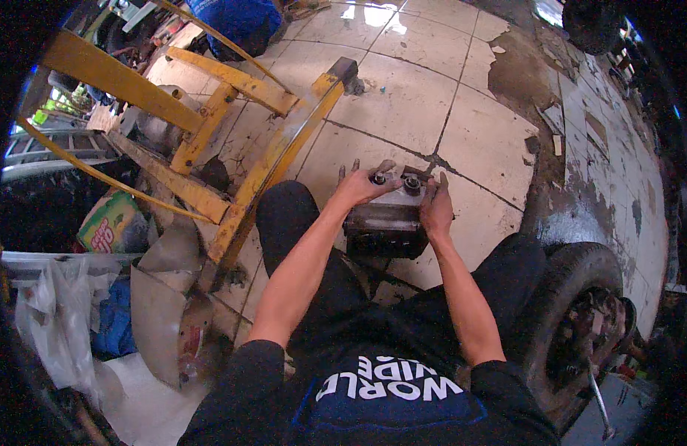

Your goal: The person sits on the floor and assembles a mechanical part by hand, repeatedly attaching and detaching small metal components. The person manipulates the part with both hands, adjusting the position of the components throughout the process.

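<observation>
Between my knees is a boxy metal part (386,216), grey on top and dark on its near side, with two round fittings on its upper face. I cannot make out its exact kind. My left hand (362,186) grips its left upper edge, the thumb lying across the top by the left fitting and some fingers sticking out beyond. On the opposite side my right hand (437,209) wraps round the right edge, fingertips pointing away from me. Both hands have dark smudges on the fingers. The underside of the part is hidden.
A yellow metal frame (280,160) stands on the tiled floor (403,82) at left. Close by my right leg is a tyre (581,297) on a wheel, with a metal rod (601,401). A plastic bag (61,312) and a grey bent panel (165,312) sit at lower left.
</observation>
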The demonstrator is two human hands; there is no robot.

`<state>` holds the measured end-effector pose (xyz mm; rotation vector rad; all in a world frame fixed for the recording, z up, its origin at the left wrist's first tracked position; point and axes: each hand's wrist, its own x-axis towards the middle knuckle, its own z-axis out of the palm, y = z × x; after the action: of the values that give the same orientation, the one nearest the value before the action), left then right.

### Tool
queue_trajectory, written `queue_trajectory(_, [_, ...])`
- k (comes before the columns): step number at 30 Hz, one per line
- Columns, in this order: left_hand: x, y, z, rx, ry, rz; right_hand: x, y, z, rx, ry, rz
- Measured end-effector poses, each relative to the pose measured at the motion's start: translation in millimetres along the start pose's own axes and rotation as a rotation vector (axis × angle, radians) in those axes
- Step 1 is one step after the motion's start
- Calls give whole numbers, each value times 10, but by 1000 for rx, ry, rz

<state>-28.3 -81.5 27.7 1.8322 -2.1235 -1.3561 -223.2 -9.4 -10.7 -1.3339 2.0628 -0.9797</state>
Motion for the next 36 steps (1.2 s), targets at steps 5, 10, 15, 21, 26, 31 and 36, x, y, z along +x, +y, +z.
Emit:
queue_trajectory(5, [-119,-131,198,188,222,187,21,129,-6,-78,40,-3])
queue_trajectory(10, [109,-185,-2,3,-53,62,-15,114,67,-28,32,-77])
queue_trajectory(15, [-174,2,30,8,86,174,30,118,-12,-59,13,-25])
queue_trajectory(21, [-60,-199,146,11,118,133,-23,-61,-57,12,17,18])
queue_trajectory(26, [-336,143,-108,-131,52,34,-6,27,27,-44,34,-14])
queue_trajectory(31, [-325,-119,13,-151,73,156,45,124,10,-49,42,-46])
queue_trajectory(36, [-65,-132,65,130,86,58,10,64,41,-65,-2,-68])
